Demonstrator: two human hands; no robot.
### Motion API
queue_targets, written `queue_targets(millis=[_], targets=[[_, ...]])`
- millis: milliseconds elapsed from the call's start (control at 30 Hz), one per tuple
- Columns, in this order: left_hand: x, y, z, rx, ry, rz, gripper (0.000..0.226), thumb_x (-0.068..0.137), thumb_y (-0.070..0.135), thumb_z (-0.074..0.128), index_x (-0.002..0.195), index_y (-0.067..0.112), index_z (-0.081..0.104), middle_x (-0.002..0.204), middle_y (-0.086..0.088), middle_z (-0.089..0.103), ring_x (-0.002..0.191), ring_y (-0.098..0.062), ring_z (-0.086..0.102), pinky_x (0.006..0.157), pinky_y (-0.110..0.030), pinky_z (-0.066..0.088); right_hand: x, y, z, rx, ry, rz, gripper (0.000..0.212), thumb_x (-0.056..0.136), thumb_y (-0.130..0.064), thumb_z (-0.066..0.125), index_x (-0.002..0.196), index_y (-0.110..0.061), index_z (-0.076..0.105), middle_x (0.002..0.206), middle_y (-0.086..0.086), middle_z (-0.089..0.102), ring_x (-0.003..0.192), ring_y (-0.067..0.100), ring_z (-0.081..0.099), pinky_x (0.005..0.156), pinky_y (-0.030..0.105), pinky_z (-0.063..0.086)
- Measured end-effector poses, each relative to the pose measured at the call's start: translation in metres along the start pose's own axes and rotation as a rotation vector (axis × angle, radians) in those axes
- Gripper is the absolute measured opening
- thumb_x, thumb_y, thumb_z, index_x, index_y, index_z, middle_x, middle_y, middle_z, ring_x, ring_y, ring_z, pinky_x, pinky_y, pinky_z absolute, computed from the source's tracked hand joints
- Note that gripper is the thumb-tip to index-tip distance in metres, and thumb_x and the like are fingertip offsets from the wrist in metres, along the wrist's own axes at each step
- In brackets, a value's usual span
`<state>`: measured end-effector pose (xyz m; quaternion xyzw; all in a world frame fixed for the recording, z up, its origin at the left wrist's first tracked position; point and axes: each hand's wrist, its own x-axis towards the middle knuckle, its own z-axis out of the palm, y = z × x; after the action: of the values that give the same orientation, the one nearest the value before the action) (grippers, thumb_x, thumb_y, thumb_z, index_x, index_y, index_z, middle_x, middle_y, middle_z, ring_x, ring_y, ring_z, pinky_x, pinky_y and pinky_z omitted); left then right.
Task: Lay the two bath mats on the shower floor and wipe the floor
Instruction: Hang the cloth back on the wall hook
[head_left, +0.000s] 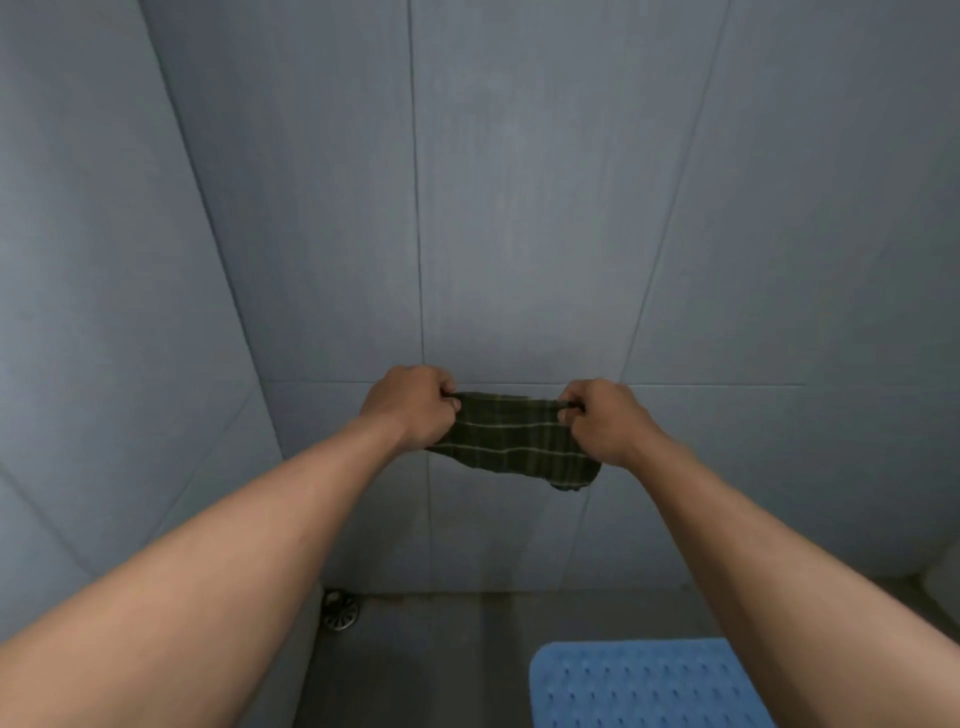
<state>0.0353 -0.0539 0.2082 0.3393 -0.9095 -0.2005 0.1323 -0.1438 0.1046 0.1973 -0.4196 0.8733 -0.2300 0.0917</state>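
Note:
A dark green checked cloth (511, 439) hangs stretched between both hands, held up in front of the grey tiled wall. My left hand (410, 405) grips its left top corner and my right hand (605, 421) grips its right top corner. The cloth's lower edge sags to the right. A blue bath mat (644, 686) with small raised holes lies flat on the shower floor (441, 665) at the bottom right, partly hidden by my right forearm. Only one mat is in view.
A round metal floor drain (340, 610) sits in the far left corner of the floor. Grey tiled walls (519, 208) close in ahead and on both sides. A pale rounded object (943, 582) shows at the right edge.

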Motion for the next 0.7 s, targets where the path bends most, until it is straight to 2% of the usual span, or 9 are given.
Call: queue_targets(millis=[67, 167, 233, 300, 433, 500, 567, 700], targets=[[0.006, 0.013, -0.011, 0.020, 0.014, 0.006, 0.010, 0.095, 0.028, 0.056, 0.090, 0.031, 0.064, 0.097, 0.001, 0.066, 0.091, -0.021, 0.061, 0.073, -0.029, 0.043, 0.003, -0.001, -0.014, 0.016, 0.016, -0.013, 0.012, 0.096, -0.026, 0.054, 0.091, -0.035, 0.061, 0.109, 0.008, 0.067, 0.113, 0.035, 0.056, 0.102, 0.052, 0.045], [0.015, 0.030, -0.018, -0.007, -0.014, -0.015, 0.012, 0.096, 0.027, 0.055, 0.089, 0.027, 0.065, 0.085, 0.000, 0.066, 0.074, -0.021, 0.063, 0.066, -0.031, 0.051, 0.010, 0.004, -0.032, 0.034, 0.032, -0.036, 0.013, 0.096, -0.025, 0.054, 0.093, -0.032, 0.064, 0.107, 0.008, 0.067, 0.113, 0.035, 0.055, 0.101, 0.053, 0.044], [0.021, 0.040, -0.020, -0.013, -0.023, -0.029, 0.013, 0.096, 0.026, 0.055, 0.089, 0.025, 0.066, 0.081, -0.001, 0.065, 0.069, -0.021, 0.063, 0.069, -0.034, 0.056, 0.013, 0.007, -0.042, 0.023, 0.026, -0.055, 0.013, 0.096, -0.024, 0.054, 0.093, -0.031, 0.064, 0.105, 0.006, 0.067, 0.112, 0.034, 0.056, 0.101, 0.052, 0.044], [0.025, 0.051, -0.026, -0.018, -0.037, -0.047, 0.012, 0.097, 0.026, 0.056, 0.090, 0.024, 0.066, 0.085, -0.003, 0.067, 0.073, -0.021, 0.063, 0.073, -0.035, 0.056, 0.019, 0.010, -0.057, 0.032, 0.005, -0.073, 0.012, 0.096, -0.025, 0.055, 0.093, -0.032, 0.064, 0.103, 0.004, 0.068, 0.108, 0.032, 0.058, 0.100, 0.052, 0.045], [0.042, 0.075, -0.058, -0.033, -0.055, -0.087, 0.008, 0.097, 0.026, 0.058, 0.096, 0.024, 0.066, 0.103, -0.002, 0.065, 0.098, -0.022, 0.059, 0.079, -0.031, 0.043, 0.029, 0.001, -0.106, 0.048, -0.054, -0.116, 0.013, 0.094, -0.025, 0.058, 0.085, -0.032, 0.064, 0.096, 0.000, 0.069, 0.100, 0.027, 0.063, 0.094, 0.046, 0.050], [0.052, 0.091, -0.083, -0.055, -0.063, -0.092, 0.008, 0.097, 0.025, 0.058, 0.095, 0.025, 0.066, 0.103, -0.003, 0.065, 0.098, -0.022, 0.059, 0.079, -0.029, 0.042, 0.031, -0.010, -0.137, 0.079, -0.067, -0.113, 0.014, 0.095, -0.022, 0.059, 0.084, -0.030, 0.065, 0.093, 0.001, 0.068, 0.095, 0.024, 0.064, 0.084, 0.035, 0.052], [0.060, 0.110, -0.113, -0.082, -0.076, -0.084, 0.007, 0.096, 0.024, 0.059, 0.093, 0.026, 0.065, 0.101, -0.003, 0.066, 0.097, -0.022, 0.060, 0.076, -0.027, 0.041, 0.032, -0.023, -0.172, 0.098, -0.087, -0.103, 0.013, 0.095, -0.020, 0.060, 0.085, -0.026, 0.066, 0.090, 0.002, 0.068, 0.091, 0.023, 0.064, 0.073, 0.028, 0.047], [0.064, 0.152, -0.182, -0.098, -0.084, -0.109, 0.007, 0.093, 0.024, 0.061, 0.091, 0.028, 0.066, 0.099, -0.005, 0.068, 0.090, -0.023, 0.062, 0.062, -0.024, 0.042, 0.031, -0.057, -0.246, 0.108, -0.135, -0.062, 0.009, 0.095, -0.020, 0.062, 0.092, -0.021, 0.070, 0.093, 0.003, 0.071, 0.090, 0.021, 0.065, 0.072, 0.028, 0.046]])
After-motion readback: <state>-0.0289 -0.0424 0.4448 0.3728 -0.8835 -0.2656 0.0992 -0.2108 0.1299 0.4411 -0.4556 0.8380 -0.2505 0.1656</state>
